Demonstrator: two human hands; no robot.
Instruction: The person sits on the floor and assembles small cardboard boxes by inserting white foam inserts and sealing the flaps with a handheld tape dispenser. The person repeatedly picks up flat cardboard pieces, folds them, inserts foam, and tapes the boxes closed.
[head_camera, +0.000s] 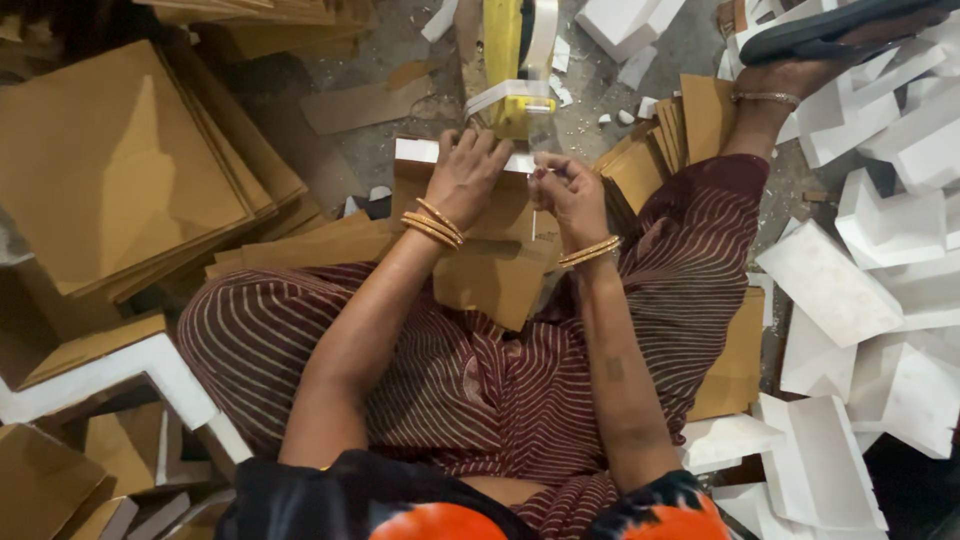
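I sit cross-legged on the floor in striped maroon trousers. My left hand (465, 175) presses down on a brown cardboard piece with a white edge (415, 152) that rests on my lap. My right hand (568, 195) is closed, pinching the end of a strip of clear tape just right of it. The tape runs from a yellow tape dispenser (512, 70) standing right ahead of the hands. Both wrists wear gold bangles.
A tall stack of brown cardboard sheets (110, 170) lies at the left. White foam corner pieces (860, 270) are heaped at the right, and more white-edged pieces (110, 380) at the lower left. My foot with an anklet (765, 90) and a dark sandal are at top right.
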